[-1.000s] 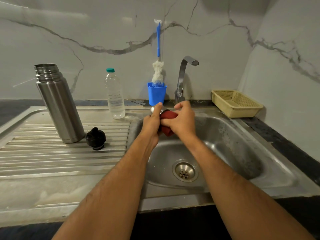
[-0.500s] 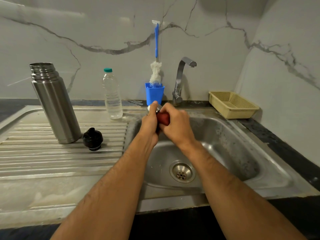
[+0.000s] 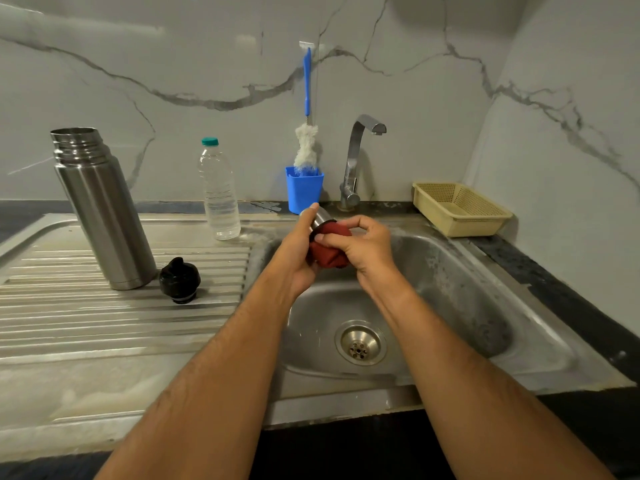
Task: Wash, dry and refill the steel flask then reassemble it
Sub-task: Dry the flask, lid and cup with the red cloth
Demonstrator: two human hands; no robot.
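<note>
1. The steel flask (image 3: 104, 209) stands upright on the ribbed drainboard (image 3: 86, 323) at about 9 o'clock from your hands, with its mouth open.
2. The flask's black stopper (image 3: 179, 280) sits on the drainboard just beside the flask's base, at its 4 o'clock.
3. Your left hand (image 3: 297, 252) grips a small steel cup (image 3: 319, 216) over the back edge of the sink (image 3: 450, 306); its fingers are curled round the cup (only a sliver of the metal shows past the thumb).
4. Your right hand (image 3: 363, 245) holds a bunched red cloth (image 3: 329, 251), fingers curled round it, pressing it against the cup's open end.
5. At 12 o'clock from your hands a blue holder (image 3: 304, 190) stands against the wall with a blue-handled bottle brush (image 3: 306, 147) in it.
6. The tap (image 3: 356, 161) rises at 1 o'clock, its spout over the sink.
7. A clear water bottle (image 3: 219, 192) with a green cap stands at 10 o'clock, between the flask and the blue holder.
8. A cream plastic basket (image 3: 460, 209) sits on the dark counter at 2 o'clock, near the corner of the wall.
</note>
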